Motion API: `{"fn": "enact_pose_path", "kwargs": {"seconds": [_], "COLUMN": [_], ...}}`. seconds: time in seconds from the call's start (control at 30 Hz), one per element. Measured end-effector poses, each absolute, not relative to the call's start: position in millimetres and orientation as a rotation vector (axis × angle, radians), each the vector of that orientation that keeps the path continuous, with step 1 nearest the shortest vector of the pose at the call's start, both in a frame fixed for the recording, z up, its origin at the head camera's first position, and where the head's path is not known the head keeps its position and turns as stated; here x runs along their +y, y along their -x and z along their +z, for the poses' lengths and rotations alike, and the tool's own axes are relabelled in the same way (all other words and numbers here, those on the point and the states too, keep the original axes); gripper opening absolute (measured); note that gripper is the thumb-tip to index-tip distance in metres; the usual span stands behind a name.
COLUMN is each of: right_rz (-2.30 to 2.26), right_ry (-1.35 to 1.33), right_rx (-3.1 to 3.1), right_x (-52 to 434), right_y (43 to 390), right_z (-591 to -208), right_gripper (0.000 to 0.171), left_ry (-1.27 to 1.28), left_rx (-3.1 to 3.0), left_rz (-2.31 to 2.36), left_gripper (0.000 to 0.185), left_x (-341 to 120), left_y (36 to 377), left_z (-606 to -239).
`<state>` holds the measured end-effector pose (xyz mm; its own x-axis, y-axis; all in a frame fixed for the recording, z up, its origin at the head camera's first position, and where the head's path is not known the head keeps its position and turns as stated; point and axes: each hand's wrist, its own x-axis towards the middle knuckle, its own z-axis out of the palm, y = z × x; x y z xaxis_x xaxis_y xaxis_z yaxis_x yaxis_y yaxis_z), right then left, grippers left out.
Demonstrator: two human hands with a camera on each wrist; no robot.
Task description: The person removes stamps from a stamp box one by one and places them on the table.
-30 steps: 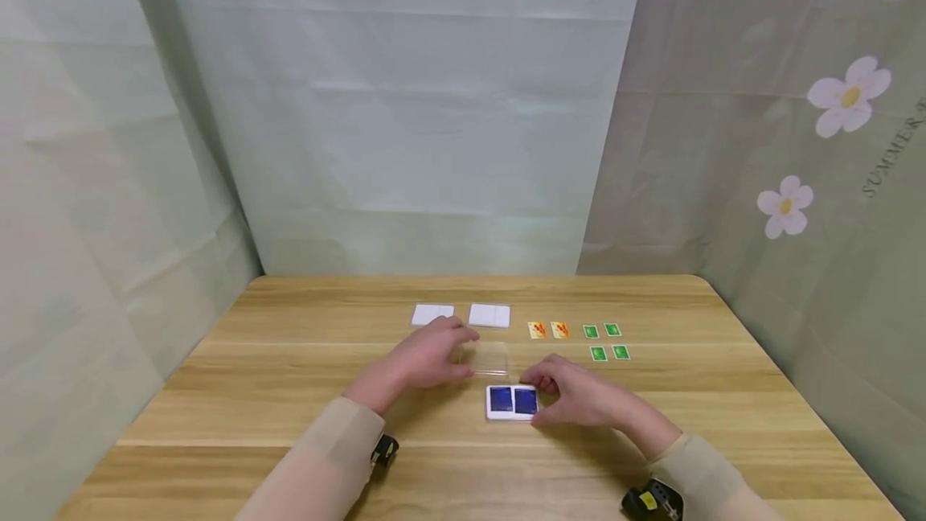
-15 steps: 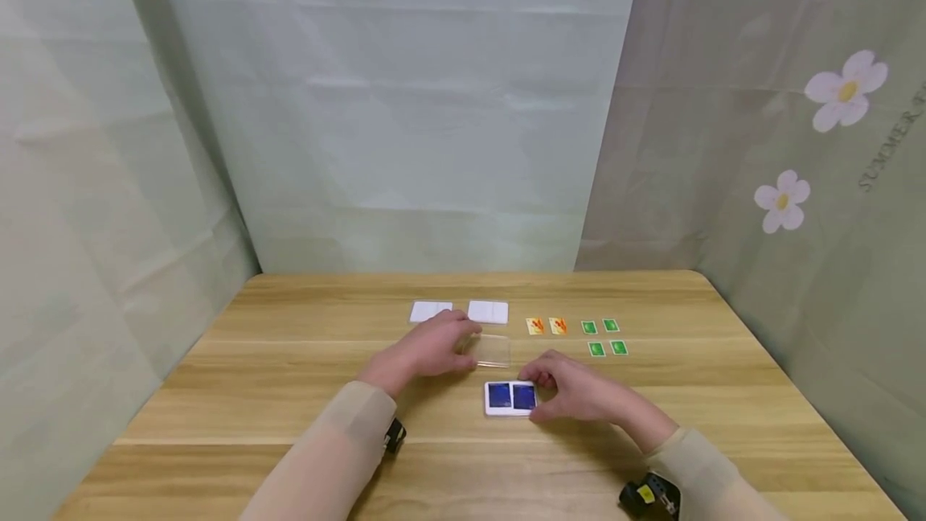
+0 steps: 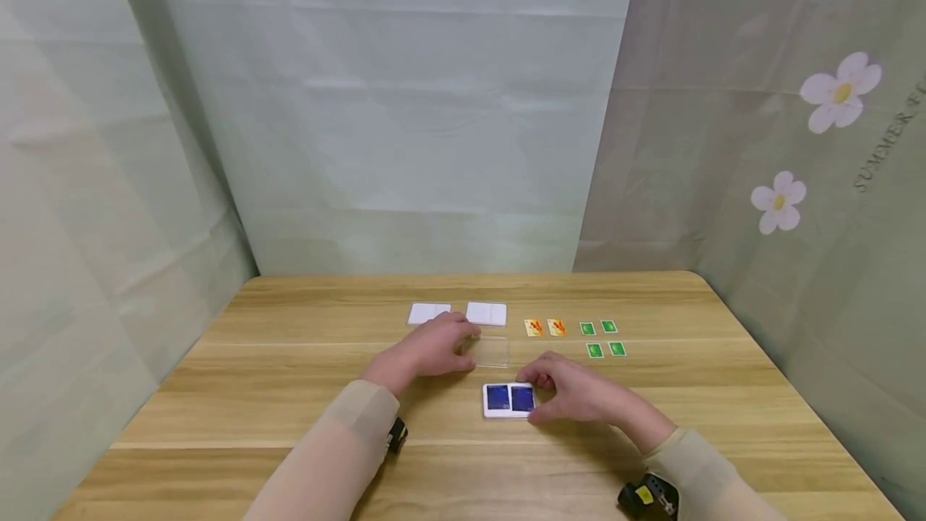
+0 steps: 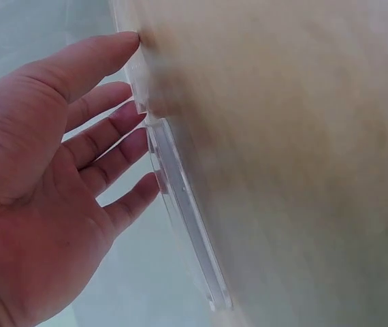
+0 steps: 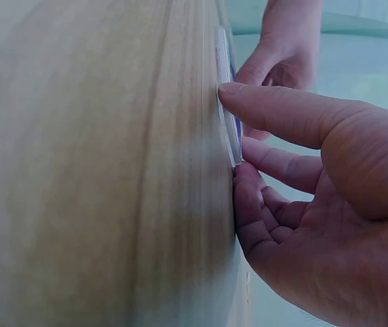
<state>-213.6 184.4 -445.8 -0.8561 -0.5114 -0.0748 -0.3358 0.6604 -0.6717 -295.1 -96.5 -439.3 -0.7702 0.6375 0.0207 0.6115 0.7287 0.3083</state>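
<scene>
A: Where is the white tray with the blue cards?
B: On the table, near centre. The right hand pinches its 3 o'clock edge, probably to steady it.
A: And the left hand?
B: At 11 o'clock from the tray, its nearly straight fingers touch the clear lid lying flat, seemingly to lift its edge.

**Draped corner behind a wooden table**

Light wooden table, grain running crosswise, rounded far corners. Behind the table, pale green cloth hung as a wall, creased in squares. Right of the table, grey-green curtain printed with white flowers and dark lettering. Soft, even light throughout.
</scene>
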Motion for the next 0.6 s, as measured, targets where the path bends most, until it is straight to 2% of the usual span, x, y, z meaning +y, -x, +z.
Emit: {"fn": "enact_pose_path", "kwargs": {"seconds": [0.13,0.6], "right_rz": [-0.989,-1.01], "right_ry": [0.681,0.691], "right_rx": [2.616,2.612], "right_x": [183.8,183.2], "right_y": [213.7,210.1], "right_z": [-446.0,-442.1], "right_gripper": [0.046,0.047], "left_ry": [-1.016,-0.98], "left_rx": [2.835,2.862], "left_rz": [0.459,0.54], "left_gripper": [0.052,0.066], "left_x": [-96.4,-96.9], "left_y": [293.8,280.5], "left_z": [-437.9,-432.4]}}
